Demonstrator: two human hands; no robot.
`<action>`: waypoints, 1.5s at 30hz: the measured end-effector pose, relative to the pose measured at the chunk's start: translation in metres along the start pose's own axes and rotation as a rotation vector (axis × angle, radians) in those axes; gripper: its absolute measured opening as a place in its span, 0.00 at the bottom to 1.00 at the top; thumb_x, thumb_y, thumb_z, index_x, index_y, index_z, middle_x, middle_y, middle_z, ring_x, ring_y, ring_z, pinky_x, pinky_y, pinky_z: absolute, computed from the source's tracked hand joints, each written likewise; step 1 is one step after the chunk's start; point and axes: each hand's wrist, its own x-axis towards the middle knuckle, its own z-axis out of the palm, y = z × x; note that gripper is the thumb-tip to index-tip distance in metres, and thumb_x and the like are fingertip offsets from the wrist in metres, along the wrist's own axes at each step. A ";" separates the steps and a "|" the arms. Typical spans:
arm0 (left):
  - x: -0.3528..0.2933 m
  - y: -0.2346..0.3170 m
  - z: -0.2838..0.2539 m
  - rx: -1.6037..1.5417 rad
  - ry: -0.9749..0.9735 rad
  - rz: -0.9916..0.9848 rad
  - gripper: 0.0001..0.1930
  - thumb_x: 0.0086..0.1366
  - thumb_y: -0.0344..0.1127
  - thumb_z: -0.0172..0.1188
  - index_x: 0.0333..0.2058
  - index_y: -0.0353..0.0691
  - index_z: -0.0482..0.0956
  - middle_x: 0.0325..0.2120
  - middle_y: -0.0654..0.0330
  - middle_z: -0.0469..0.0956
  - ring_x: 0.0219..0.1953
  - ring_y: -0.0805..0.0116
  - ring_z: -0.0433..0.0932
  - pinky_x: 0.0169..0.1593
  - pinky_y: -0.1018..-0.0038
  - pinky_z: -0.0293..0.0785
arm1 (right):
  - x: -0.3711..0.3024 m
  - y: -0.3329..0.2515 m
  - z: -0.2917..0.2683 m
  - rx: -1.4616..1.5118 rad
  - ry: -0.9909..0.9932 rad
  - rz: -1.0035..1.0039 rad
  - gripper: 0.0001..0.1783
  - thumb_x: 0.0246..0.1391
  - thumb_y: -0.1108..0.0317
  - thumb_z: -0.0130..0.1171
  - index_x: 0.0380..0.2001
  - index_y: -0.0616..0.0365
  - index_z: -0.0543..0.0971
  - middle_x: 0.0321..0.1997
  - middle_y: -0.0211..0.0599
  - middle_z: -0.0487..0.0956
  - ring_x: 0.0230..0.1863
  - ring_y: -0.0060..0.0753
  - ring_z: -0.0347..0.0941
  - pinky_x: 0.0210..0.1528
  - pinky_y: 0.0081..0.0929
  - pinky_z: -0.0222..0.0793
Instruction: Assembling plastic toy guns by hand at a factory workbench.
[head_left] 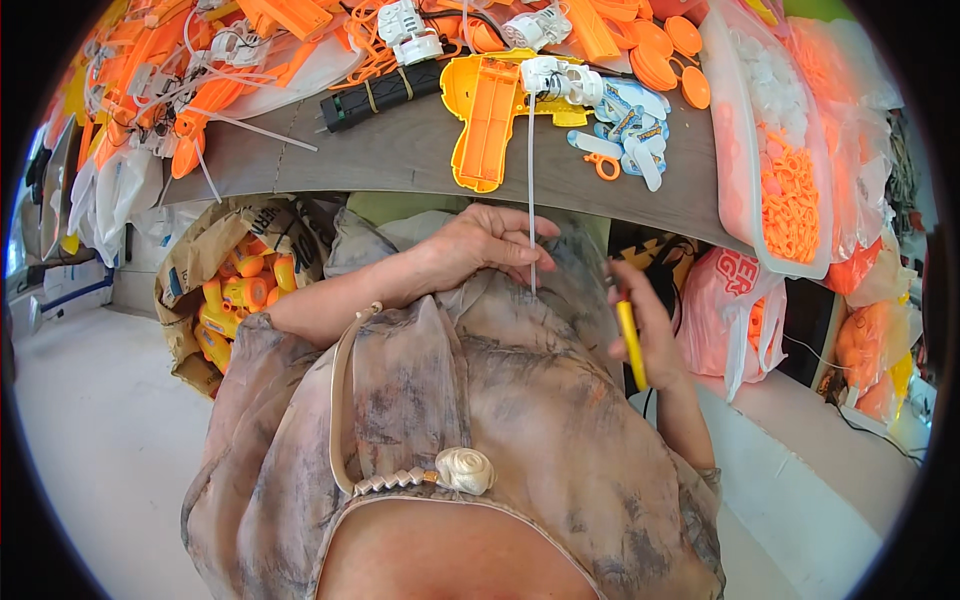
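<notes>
A yellow-handled hand tool (631, 345) is gripped in my right hand (656, 330) above the right side of my lap; its dark end points toward the table, and its exact kind is unclear. My left hand (490, 243) is at the table's front edge, fingers curled and pressed together; I cannot make out what is in them. A thin white tube (531, 150) passes in front of those fingertips. It hangs over the edge from a white motor gearbox (562, 80), which lies on an open yellow toy-gun shell (458, 90) with an orange panel (487, 120) in it.
Blue-white stickers (632, 125) and an orange ring part (603, 166) lie beside the shell, a black battery-like pack (380, 96) to its left. Orange parts crowd the table's back. A clear bin (735, 150) stands at right, a paper sack (185, 275) of yellow toys at lower left.
</notes>
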 end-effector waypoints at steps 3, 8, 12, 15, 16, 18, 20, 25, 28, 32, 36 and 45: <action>0.001 -0.001 0.001 0.009 -0.016 0.007 0.22 0.61 0.31 0.57 0.53 0.31 0.67 0.35 0.53 0.80 0.33 0.69 0.79 0.40 0.76 0.75 | 0.000 0.026 0.020 0.105 -0.084 0.051 0.51 0.35 0.41 0.68 0.57 0.64 0.61 0.39 0.29 0.66 0.36 0.20 0.62 0.39 0.14 0.59; 0.002 0.000 0.002 0.030 -0.031 0.008 0.22 0.61 0.31 0.57 0.53 0.31 0.68 0.35 0.52 0.80 0.33 0.69 0.79 0.40 0.77 0.75 | 0.011 0.026 0.033 0.222 -0.133 0.120 0.45 0.40 0.46 0.68 0.54 0.65 0.64 0.32 0.28 0.65 0.34 0.19 0.61 0.35 0.15 0.58; 0.002 -0.001 0.001 0.043 -0.035 0.005 0.21 0.61 0.31 0.57 0.52 0.31 0.68 0.35 0.52 0.80 0.33 0.70 0.79 0.40 0.78 0.75 | 0.016 0.023 0.034 0.188 -0.139 0.118 0.37 0.44 0.52 0.67 0.52 0.63 0.66 0.32 0.31 0.69 0.33 0.22 0.64 0.36 0.19 0.61; 0.002 0.001 0.001 0.059 -0.038 0.009 0.21 0.61 0.31 0.57 0.52 0.30 0.68 0.35 0.52 0.80 0.33 0.70 0.79 0.39 0.78 0.74 | 0.017 0.018 0.033 0.197 -0.144 0.157 0.34 0.45 0.55 0.67 0.51 0.62 0.68 0.34 0.35 0.72 0.34 0.24 0.67 0.39 0.21 0.64; 0.002 0.001 0.001 0.065 -0.039 0.010 0.21 0.61 0.31 0.57 0.52 0.30 0.68 0.35 0.52 0.80 0.33 0.71 0.79 0.39 0.78 0.74 | 0.017 0.017 0.034 0.219 -0.144 0.168 0.33 0.46 0.56 0.66 0.51 0.62 0.68 0.34 0.34 0.72 0.34 0.22 0.67 0.38 0.19 0.64; 0.001 0.002 0.001 0.072 -0.036 0.016 0.21 0.60 0.31 0.58 0.52 0.30 0.69 0.34 0.52 0.80 0.33 0.71 0.79 0.39 0.79 0.74 | 0.018 0.015 0.034 0.198 -0.140 0.149 0.33 0.46 0.55 0.66 0.50 0.63 0.68 0.31 0.30 0.70 0.31 0.19 0.64 0.35 0.17 0.61; 0.000 0.002 0.000 0.079 -0.025 0.026 0.21 0.60 0.31 0.58 0.51 0.30 0.69 0.34 0.52 0.80 0.33 0.71 0.79 0.39 0.79 0.74 | 0.019 0.013 0.035 0.177 -0.144 0.124 0.33 0.47 0.54 0.66 0.50 0.65 0.68 0.28 0.27 0.68 0.29 0.16 0.62 0.31 0.14 0.58; -0.005 0.006 0.011 0.309 -0.021 0.087 0.18 0.56 0.26 0.61 0.46 0.27 0.72 0.29 0.52 0.81 0.32 0.72 0.79 0.38 0.79 0.73 | 0.024 0.022 0.025 -0.120 0.122 -0.229 0.28 0.47 0.66 0.65 0.51 0.63 0.70 0.34 0.32 0.76 0.27 0.16 0.71 0.29 0.14 0.67; -0.035 0.019 0.018 0.338 0.030 0.259 0.15 0.54 0.24 0.62 0.41 0.28 0.74 0.28 0.54 0.80 0.31 0.73 0.79 0.37 0.79 0.73 | 0.030 0.012 -0.023 0.563 0.389 0.421 0.25 0.50 0.81 0.56 0.54 0.64 0.67 0.39 0.34 0.74 0.33 0.21 0.71 0.37 0.16 0.69; -0.109 0.074 0.002 0.150 0.406 0.767 0.04 0.54 0.21 0.59 0.31 0.31 0.77 0.26 0.56 0.79 0.29 0.69 0.79 0.33 0.76 0.75 | 0.051 0.028 -0.047 -0.190 0.668 -0.060 0.28 0.54 0.66 0.58 0.55 0.66 0.64 0.45 0.46 0.75 0.50 0.39 0.70 0.52 0.30 0.64; -0.192 0.108 -0.071 0.426 1.396 1.156 0.07 0.57 0.30 0.61 0.31 0.32 0.81 0.22 0.61 0.77 0.22 0.77 0.72 0.27 0.81 0.67 | 0.066 0.014 -0.058 -0.653 0.540 0.315 0.23 0.55 0.63 0.55 0.49 0.68 0.68 0.48 0.57 0.72 0.52 0.52 0.68 0.53 0.36 0.62; -0.312 0.142 -0.197 1.522 1.995 0.550 0.10 0.54 0.33 0.63 0.34 0.37 0.82 0.26 0.57 0.80 0.29 0.71 0.78 0.36 0.77 0.71 | 0.098 0.011 -0.069 -1.004 0.517 0.139 0.21 0.55 0.68 0.51 0.51 0.65 0.68 0.50 0.55 0.70 0.52 0.54 0.65 0.53 0.40 0.61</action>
